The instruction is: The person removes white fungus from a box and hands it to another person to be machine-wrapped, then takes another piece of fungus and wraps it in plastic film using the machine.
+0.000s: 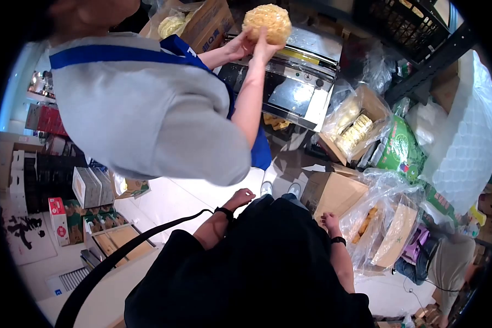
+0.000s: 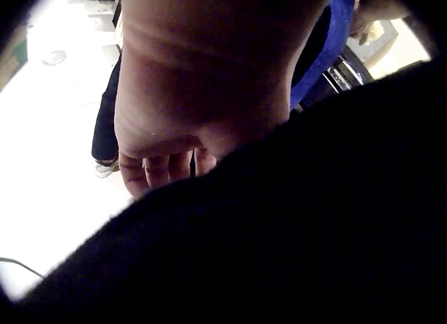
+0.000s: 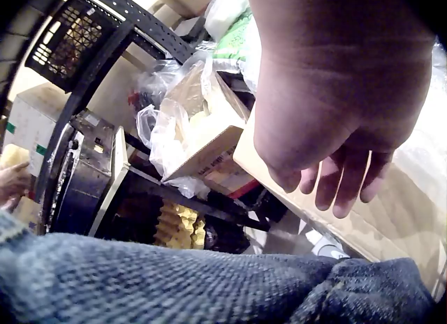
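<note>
My left hand (image 1: 240,198) hangs beside my dark clothing with its fingers loosely curled and nothing in them. In the left wrist view, the left palm (image 2: 202,100) shows above dark cloth that partly covers the fingertips. On the other side, my right hand (image 1: 329,220) hangs loosely near an open cardboard box (image 1: 336,194). The right wrist view shows the empty right hand (image 3: 342,107) with fingers bent downward, overlapping that box. Ahead, another person in a grey shirt (image 1: 142,115) holds up a round, yellow, film-wrapped bundle (image 1: 268,24) in both hands.
A metal tabletop machine (image 1: 298,95) stands below the bundle. To its right are a box of yellow packs (image 1: 355,134), a green bag (image 1: 402,147) and a plastic-lined carton (image 1: 396,224). Stacked boxes (image 1: 65,221) stand at left. A black strap (image 1: 131,249) crosses the lower left.
</note>
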{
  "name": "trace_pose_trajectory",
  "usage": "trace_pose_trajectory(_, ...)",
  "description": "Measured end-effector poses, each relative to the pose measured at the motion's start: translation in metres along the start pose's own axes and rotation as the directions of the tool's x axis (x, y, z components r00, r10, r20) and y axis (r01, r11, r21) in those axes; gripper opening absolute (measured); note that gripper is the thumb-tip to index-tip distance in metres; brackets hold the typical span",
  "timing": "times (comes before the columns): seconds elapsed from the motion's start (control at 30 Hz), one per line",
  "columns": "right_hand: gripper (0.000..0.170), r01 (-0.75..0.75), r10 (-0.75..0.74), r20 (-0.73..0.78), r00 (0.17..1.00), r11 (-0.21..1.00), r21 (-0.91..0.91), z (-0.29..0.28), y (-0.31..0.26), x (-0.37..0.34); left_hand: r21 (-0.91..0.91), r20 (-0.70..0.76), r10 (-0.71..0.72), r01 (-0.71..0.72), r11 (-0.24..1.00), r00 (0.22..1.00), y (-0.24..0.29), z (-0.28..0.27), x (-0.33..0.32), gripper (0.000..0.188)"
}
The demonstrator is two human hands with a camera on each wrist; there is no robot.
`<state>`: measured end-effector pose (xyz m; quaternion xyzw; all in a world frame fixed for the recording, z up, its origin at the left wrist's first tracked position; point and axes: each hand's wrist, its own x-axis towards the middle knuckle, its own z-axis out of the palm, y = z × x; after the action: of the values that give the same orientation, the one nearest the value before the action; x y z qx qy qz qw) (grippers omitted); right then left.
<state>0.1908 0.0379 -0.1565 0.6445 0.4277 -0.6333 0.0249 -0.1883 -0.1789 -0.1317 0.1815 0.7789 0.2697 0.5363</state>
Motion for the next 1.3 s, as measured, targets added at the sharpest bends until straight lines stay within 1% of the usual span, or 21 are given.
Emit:
trace_pose_trajectory(0.03, 0.021, -0.006, 0.006, -0.004, 1.0, 1.0, 0.002, 0.0, 0.0, 0.0, 0.026, -0.008, 0.001, -0.001, 1.0, 1.0, 0.002, 0.0, 0.0, 0.036)
trace_pose_trajectory(0.2, 0.021, -0.018, 0.018, -0.004, 1.0, 1.0, -0.002, 0.0, -0.001, 0.0, 0.028, -0.014, 0.0, 0.001, 1.0, 1.0, 0.004, 0.0, -0.002, 0.036)
trace_pose_trajectory(0.27, 0.021, -0.016, 0.016, -0.006, 1.0, 1.0, -0.002, 0.0, -0.002, 0.0, -0.008, 0.0, -0.005, 0.005, 1.0, 1.0, 0.004, -0.001, -0.003, 0.036)
trace_pose_trajectory(0.37, 0.022, -0.014, 0.014, -0.005, 1.0, 1.0, 0.003, 0.001, -0.005, -0.002, 0.03, 0.009, -0.001, 0.001, 1.0, 1.0, 0.011, -0.002, -0.006, 0.034)
trace_pose_trajectory(0.47, 0.022, -0.003, 0.003, -0.009, 1.0, 1.0, -0.003, 0.0, 0.0, 0.002, 0.043, 0.018, 0.024, -0.025, 0.999, 1.0, 0.0, 0.0, 0.001, 0.034)
trace_pose_trajectory(0.53, 0.022, 0.001, -0.001, 0.006, 1.0, 1.0, -0.013, 0.0, 0.001, 0.004, 0.061, 0.001, -0.003, 0.003, 0.998, 1.0, 0.0, 0.0, 0.002, 0.035)
trace_pose_trajectory(0.73, 0.021, 0.001, -0.001, -0.021, 1.0, 1.0, 0.03, 0.002, 0.007, 0.001, 0.094, 0.05, 0.008, -0.012, 0.995, 0.999, -0.008, -0.001, 0.005, 0.034)
trace_pose_trajectory(0.8, 0.019, 0.007, -0.006, -0.038, 0.999, 1.0, 0.029, 0.004, 0.014, -0.001, 0.25, 0.056, -0.006, -0.008, 0.968, 0.998, -0.006, 0.0, 0.004, 0.034)
trace_pose_trajectory(0.87, 0.017, 0.023, -0.019, -0.048, 0.999, 0.996, 0.085, 0.008, 0.023, -0.006, 0.438, 0.03, 0.117, -0.118, 0.891, 0.993, -0.006, 0.0, 0.001, 0.034)
trace_pose_trajectory(0.9, 0.017, 0.011, -0.004, -0.063, 0.998, 0.994, 0.106, 0.01, 0.029, -0.008, 0.468, 0.017, 0.107, -0.102, 0.878, 0.994, 0.0, 0.002, -0.001, 0.037)
trace_pose_trajectory(1.03, 0.019, -0.024, 0.037, -0.09, 0.995, 0.99, 0.142, 0.022, 0.062, -0.026, 0.48, 0.063, 0.073, -0.094, 0.872, 0.995, 0.012, -0.002, 0.002, 0.038)
trace_pose_trajectory(1.1, 0.021, -0.044, 0.062, -0.076, 0.995, 0.976, 0.215, 0.028, 0.074, -0.036, 0.474, 0.132, 0.134, -0.181, 0.862, 0.982, 0.019, -0.006, 0.012, 0.038)
trace_pose_trajectory(1.13, 0.021, -0.045, 0.066, -0.084, 0.994, 0.972, 0.232, 0.033, 0.081, -0.043, 0.479, 0.144, 0.148, -0.199, 0.855, 0.979, 0.021, -0.006, 0.012, 0.041)
trace_pose_trajectory(1.2, 0.021, -0.072, 0.124, -0.113, 0.986, 0.922, 0.381, 0.042, 0.099, -0.061, 0.53, 0.218, 0.13, -0.229, 0.816, 0.967, 0.021, -0.009, 0.017, 0.041)
trace_pose_trajectory(1.23, 0.023, -0.071, 0.136, -0.147, 0.98, 0.924, 0.375, 0.046, 0.107, -0.069, 0.535, 0.228, 0.128, -0.234, 0.812, 0.965, 0.021, -0.011, 0.02, 0.041)
trace_pose_trajectory(1.3, 0.023, -0.066, 0.139, -0.168, 0.976, 0.922, 0.381, 0.051, 0.123, -0.08, 0.591, 0.272, 0.165, -0.299, 0.749, 0.948, 0.017, -0.011, 0.026, 0.042)
